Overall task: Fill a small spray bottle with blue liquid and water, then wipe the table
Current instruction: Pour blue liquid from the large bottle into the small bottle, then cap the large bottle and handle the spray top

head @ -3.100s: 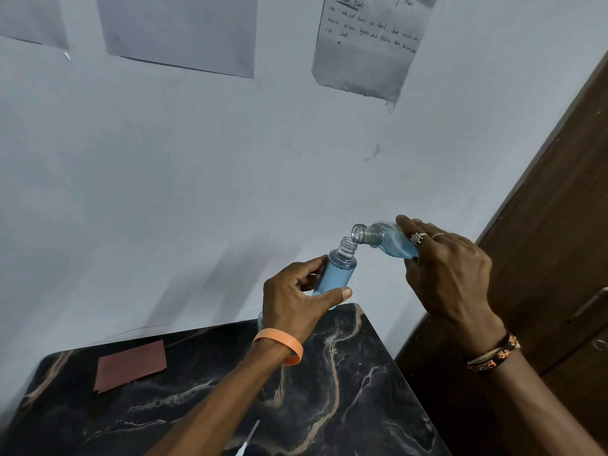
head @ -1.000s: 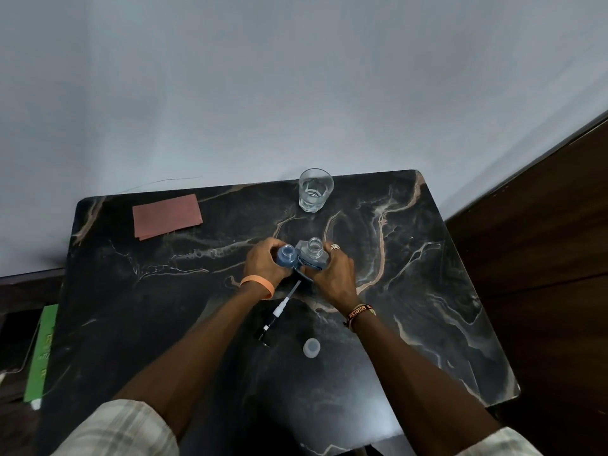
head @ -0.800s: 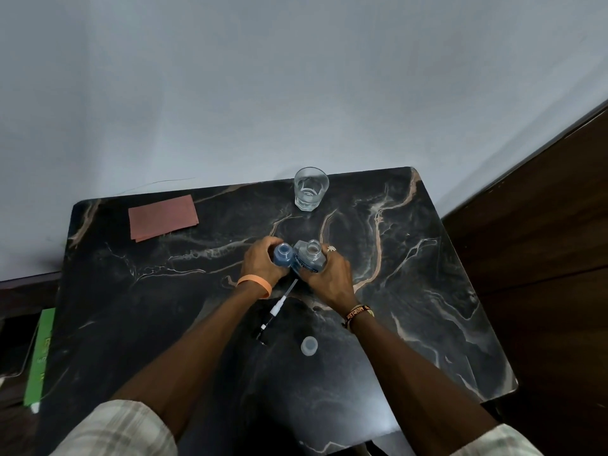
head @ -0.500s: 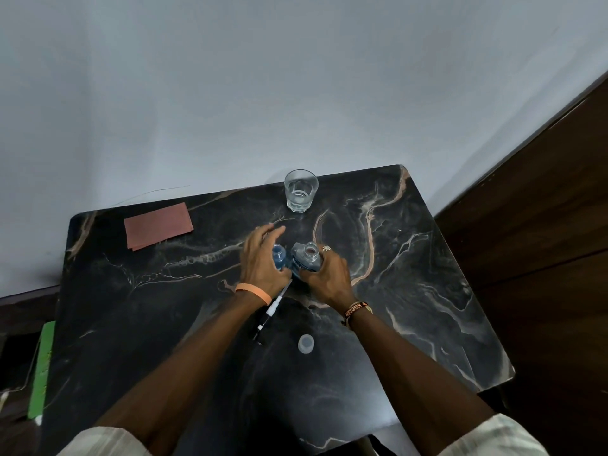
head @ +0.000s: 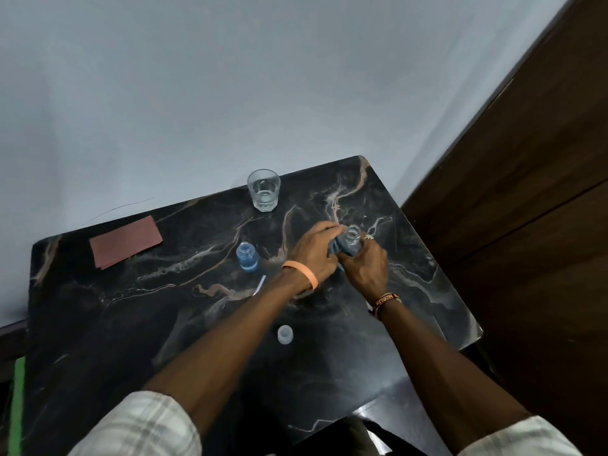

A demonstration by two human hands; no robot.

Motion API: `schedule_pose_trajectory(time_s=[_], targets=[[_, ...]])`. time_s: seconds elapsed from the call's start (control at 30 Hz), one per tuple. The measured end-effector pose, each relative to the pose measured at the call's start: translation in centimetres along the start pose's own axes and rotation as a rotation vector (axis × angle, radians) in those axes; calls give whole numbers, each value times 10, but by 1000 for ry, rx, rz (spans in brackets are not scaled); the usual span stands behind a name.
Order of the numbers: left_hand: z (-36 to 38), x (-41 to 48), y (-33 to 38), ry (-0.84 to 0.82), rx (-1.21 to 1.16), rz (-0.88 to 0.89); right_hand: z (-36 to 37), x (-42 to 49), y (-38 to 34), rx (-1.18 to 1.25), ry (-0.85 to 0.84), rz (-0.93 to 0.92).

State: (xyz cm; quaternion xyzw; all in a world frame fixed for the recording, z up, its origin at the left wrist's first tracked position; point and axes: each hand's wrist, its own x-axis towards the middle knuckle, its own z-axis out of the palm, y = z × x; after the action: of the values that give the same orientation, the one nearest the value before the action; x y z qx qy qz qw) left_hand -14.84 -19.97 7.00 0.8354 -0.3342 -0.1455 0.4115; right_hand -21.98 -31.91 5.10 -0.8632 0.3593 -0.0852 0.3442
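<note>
Plaid sleeves [head: 138, 426], orange wristband [head: 301, 273], ring [head: 367, 236]

This looks like a room in a home. A small black marble-patterned tabletop [head: 411, 278] with pale and tan veins fills the lower middle of the frame, pushed into a corner against a plain painted wall [head: 230, 93] across the top. Dark brown wooden panelling [head: 526, 192], perhaps a door or wardrobe, runs down the right side. A drinking glass [head: 263, 189] stands near the tabletop's far edge.
</note>
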Motion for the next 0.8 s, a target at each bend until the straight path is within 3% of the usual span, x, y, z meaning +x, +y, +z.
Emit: schedule_pose_trajectory(time_s=[0.33, 0.57, 0.67, 0.8], targets=[[59, -2, 30, -246, 82, 60, -24, -14, 66, 13, 64, 130], [59, -9, 22, -280, 98, 53, -17, -14, 77, 41, 52, 98], [50, -20, 7, -178, 32, -9, -23, -19, 75, 94, 9, 113], [21, -49, -31, 84, -156, -127, -31, -59, 75, 87, 321, 100]])
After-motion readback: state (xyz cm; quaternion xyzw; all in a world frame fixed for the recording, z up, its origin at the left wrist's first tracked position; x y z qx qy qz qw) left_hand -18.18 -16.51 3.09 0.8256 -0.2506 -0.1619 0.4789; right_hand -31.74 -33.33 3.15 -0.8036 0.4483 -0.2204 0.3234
